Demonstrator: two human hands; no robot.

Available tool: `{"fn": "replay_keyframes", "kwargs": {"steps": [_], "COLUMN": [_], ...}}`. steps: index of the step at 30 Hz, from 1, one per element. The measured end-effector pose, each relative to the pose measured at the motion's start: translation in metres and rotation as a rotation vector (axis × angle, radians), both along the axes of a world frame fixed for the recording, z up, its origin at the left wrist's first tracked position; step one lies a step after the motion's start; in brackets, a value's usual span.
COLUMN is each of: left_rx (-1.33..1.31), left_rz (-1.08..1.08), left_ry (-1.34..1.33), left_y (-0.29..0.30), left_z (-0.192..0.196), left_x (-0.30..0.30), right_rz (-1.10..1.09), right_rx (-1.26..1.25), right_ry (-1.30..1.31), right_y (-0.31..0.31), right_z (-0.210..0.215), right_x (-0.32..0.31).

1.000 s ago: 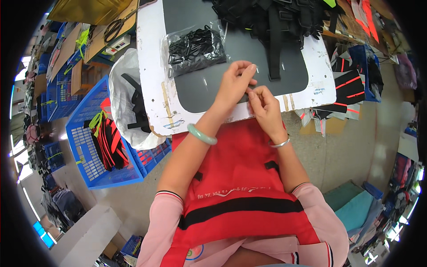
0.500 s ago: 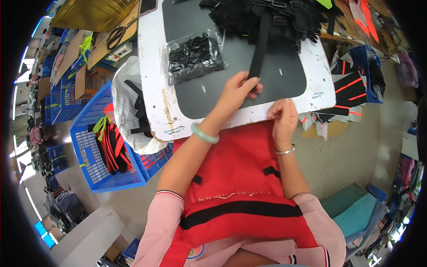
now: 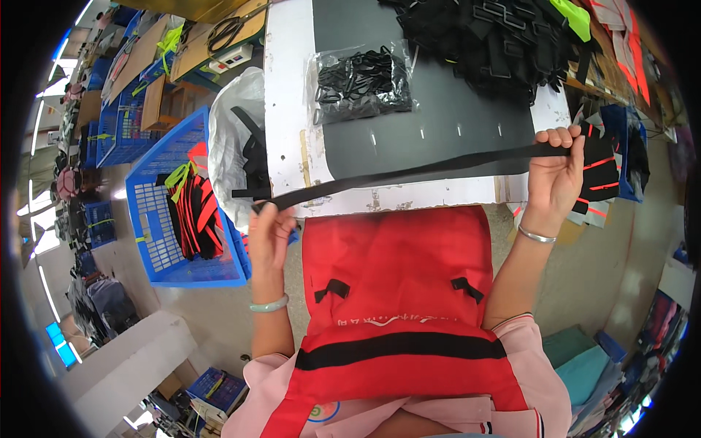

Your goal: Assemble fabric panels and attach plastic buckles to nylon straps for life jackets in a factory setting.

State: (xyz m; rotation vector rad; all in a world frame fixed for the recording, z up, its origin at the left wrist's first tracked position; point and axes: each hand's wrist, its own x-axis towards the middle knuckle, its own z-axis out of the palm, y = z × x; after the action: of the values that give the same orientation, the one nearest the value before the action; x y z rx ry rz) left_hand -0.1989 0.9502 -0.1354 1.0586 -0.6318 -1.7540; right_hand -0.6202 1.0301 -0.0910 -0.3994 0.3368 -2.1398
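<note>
A long black webbing strap (image 3: pixel 409 171) stretches between my hands, over the near edge of the table. My left hand (image 3: pixel 270 237) pinches its left end, close to the white sack. The right end sits in the curled fingers of my right hand (image 3: pixel 555 164), raised near the table's right edge. Beyond the strap, a clear plastic bag (image 3: pixel 363 86) of small black buckle parts lies on the dark tabletop. Farther back on the right is a heap of black straps with buckles (image 3: pixel 504 47).
The white-edged table (image 3: pixel 292 157) fills the middle. At its left, a white sack (image 3: pixel 232 139) with black straps stands by a blue basket (image 3: pixel 193 274) of red-and-black strips. Striped black pieces (image 3: pixel 602 171) lie past the right edge. Scissors (image 3: pixel 225 33) rest at the back left.
The strap has come away from the heap and now spans left to right. My left hand has moved left and nearer; my right hand has moved right and taken the other end.
</note>
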Motion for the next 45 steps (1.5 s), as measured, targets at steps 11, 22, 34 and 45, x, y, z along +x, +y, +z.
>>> {"fn": "replay_keyframes", "kwargs": {"steps": [11, 22, 34, 45], "left_rx": [-0.296, -0.903, -0.267, 0.067], "left_rz": [0.025, -0.405, -0.366, -0.463], "left_ry": [-0.016, -1.387, -0.243, 0.111], "left_y": [-0.134, -0.158, -0.044, -0.026], "left_z": [0.027, -0.003, 0.029, 0.015], "left_x": [-0.117, -0.167, -0.167, -0.147], "right_rz": [-0.462, 0.008, -0.331, -0.223], "right_rx": [0.57, 0.819, 0.669, 0.643], "right_ry": [0.314, 0.985, 1.543, 1.432], "right_y": [-0.002, -0.005, -0.051, -0.032], "right_z": [-0.025, -0.035, -0.011, -0.019], "right_x": [0.039, 0.098, 0.121, 0.129]}}
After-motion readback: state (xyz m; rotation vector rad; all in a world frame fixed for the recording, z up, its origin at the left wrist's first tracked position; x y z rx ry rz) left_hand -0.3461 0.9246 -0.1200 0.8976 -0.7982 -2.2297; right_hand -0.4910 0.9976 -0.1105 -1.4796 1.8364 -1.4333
